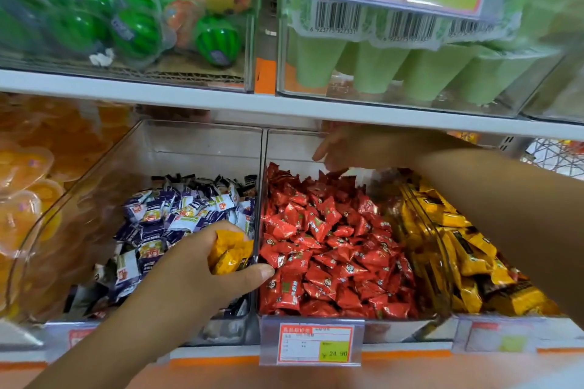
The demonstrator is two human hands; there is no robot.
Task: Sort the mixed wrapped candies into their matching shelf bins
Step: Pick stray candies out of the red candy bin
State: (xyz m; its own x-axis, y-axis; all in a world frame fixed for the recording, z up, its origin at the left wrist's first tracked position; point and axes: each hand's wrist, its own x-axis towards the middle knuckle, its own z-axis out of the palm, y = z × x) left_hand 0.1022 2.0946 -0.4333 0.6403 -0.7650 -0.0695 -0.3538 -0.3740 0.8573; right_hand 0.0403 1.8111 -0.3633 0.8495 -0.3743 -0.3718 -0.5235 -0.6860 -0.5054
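Note:
My left hand [202, 265] grips a bunch of yellow wrapped candies [229, 251] above the seam between the left and middle bins. The left clear bin [202, 142] holds purple-and-white candies [177, 215]. In the middle bin [284, 144] lie red wrapped candies [328, 249]. The right bin [442, 249] holds yellow candies [467, 249]. My right hand [344, 148] reaches deep into the back of the middle bin under the shelf, fingers pointing down at the red pile; I cannot tell if it holds anything.
An upper shelf board [221, 101] sits just above my right hand. Above it stand clear boxes of watermelon-shaped toys [136, 28] and green cups [373, 63]. Orange jelly cups [28, 174] fill the far-left bin. A price tag [313, 343] hangs on the front edge.

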